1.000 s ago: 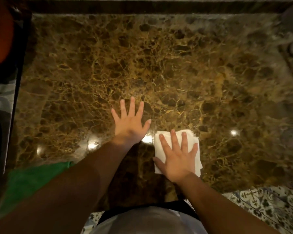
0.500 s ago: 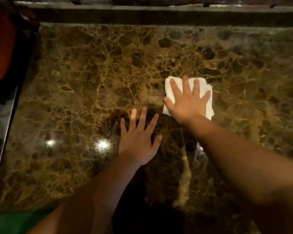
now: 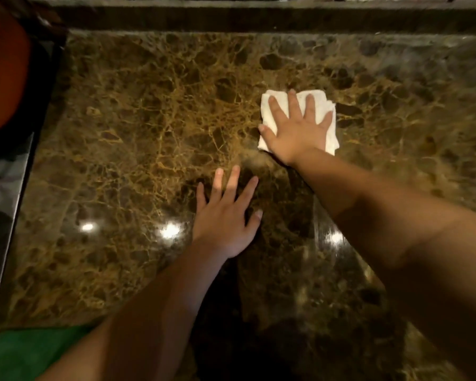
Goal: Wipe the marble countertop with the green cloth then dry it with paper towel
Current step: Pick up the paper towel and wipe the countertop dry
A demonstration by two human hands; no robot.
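Note:
A folded white paper towel lies flat on the brown marble countertop, right of centre and toward the back. My right hand presses down on it with fingers spread, covering most of it. My left hand rests flat on the bare marble nearer to me, fingers apart, holding nothing. The green cloth lies at the near left corner, partly hidden by my left forearm.
A raised dark ledge runs along the back of the counter. At the left edge stand a metal rim and an orange-red object. Light glares spot the marble near my left hand.
My right hand has slid the paper towel from the near edge away toward the back of the counter. My left hand has stayed flat on the marble.

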